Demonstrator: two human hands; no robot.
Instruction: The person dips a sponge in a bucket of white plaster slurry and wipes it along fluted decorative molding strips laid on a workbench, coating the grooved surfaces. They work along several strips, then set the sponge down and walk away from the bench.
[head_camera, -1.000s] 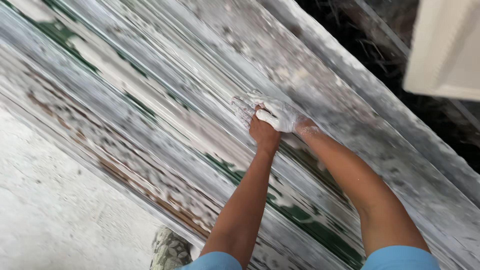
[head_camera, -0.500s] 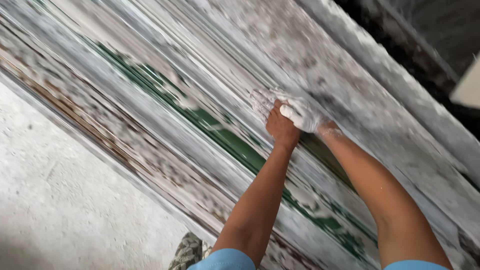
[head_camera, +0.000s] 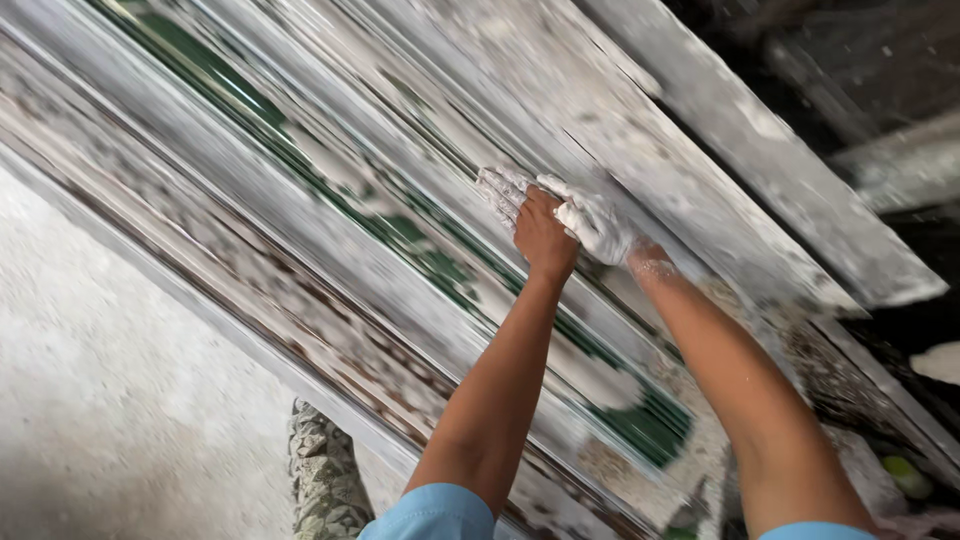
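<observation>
A long grooved panel (head_camera: 330, 200), green under patchy white filler, runs diagonally across the head view. My left hand (head_camera: 530, 215) lies flat on it, fingers spread and coated in white paste. My right hand (head_camera: 598, 222), also caked in white, rests over the back of my left hand and presses onto the same spot. Both forearms reach up from the bottom edge, with light blue sleeves showing. Neither hand holds a tool that I can see.
A pale concrete floor (head_camera: 110, 400) lies to the left below the panel. A patterned shoe (head_camera: 322, 480) stands near the bottom. A white-smeared board (head_camera: 760, 150) borders the panel on the right, with dark clutter beyond it.
Both hands have slid along the panel together, staying stacked, and the view has shifted so more green strip shows to the upper left.
</observation>
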